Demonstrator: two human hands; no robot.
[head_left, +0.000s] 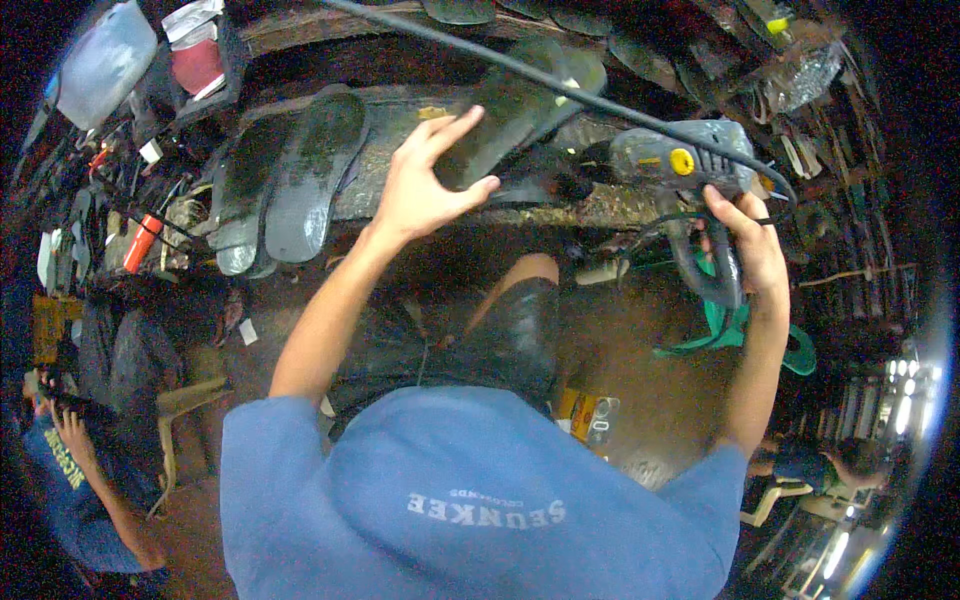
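Note:
My left hand (420,180) has its thumb and fingers spread at the near end of a dark shoe sole (510,110), which lies slanted on the workbench (385,190); whether they touch it is unclear. My right hand (750,240) grips a grey power tool (650,155) with a yellow button, a looped handle and a dark nozzle end pointing left toward that sole. A black cable runs diagonally over sole and tool. Two more dark soles (310,190) lie side by side on the bench, left of my left hand.
Tools and an orange cylinder (140,245) crowd the left side, below a translucent container (105,60). A green object (720,320) sits beneath the tool. A co-worker in blue (80,480) is at lower left; another person (840,465) is at lower right, near pale chairs.

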